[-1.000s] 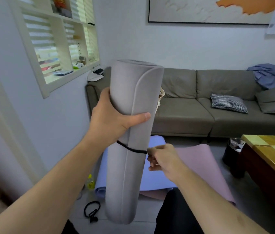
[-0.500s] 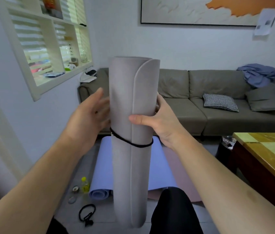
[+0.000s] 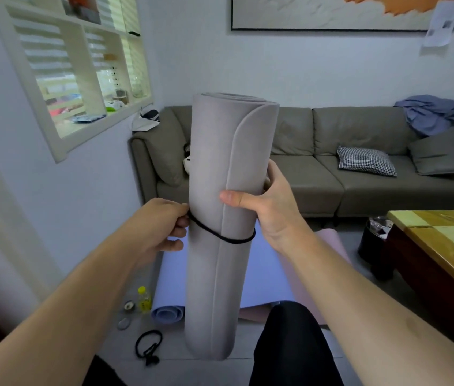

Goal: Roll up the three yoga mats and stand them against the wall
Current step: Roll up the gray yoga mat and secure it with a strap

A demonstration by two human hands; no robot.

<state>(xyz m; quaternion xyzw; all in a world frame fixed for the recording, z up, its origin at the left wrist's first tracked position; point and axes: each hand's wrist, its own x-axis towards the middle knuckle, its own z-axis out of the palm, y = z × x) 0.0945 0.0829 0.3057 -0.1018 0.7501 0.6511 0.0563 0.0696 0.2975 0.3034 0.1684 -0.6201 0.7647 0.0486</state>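
1. Sofa [image 3: 317,162]: grey, along the far wall, carrying a checked cushion [image 3: 366,161] and a heap of blue cloth [image 3: 431,112].
2. Worktop [image 3: 442,246]: wooden, yellow-green top, at the right edge; a dark bin [image 3: 373,240] stands just beside it.
3. Grey mat [image 3: 220,232]: rolled, held upright in mid-frame, its lower end down near the person's knees, a black cord [image 3: 220,236] looped round its middle.
4. Blue mat [image 3: 262,274]: flat on the floor behind the grey roll, near end partly curled.
5. Pink mat [image 3: 328,240]: flat on the floor, partly under the blue one, showing on its right.
6. Right hand [image 3: 273,210]: grip wrapped round the grey roll just above the cord, thumb across the front.
7. Left hand [image 3: 159,227]: fingers curled, grip pinching the cord at the roll's left side.
8. Second black cord [image 3: 149,346]: loose on the floor, left of the roll's base.
9. Small yellow bottle [image 3: 143,299]: upright on the floor beside the blue mat's curled end.
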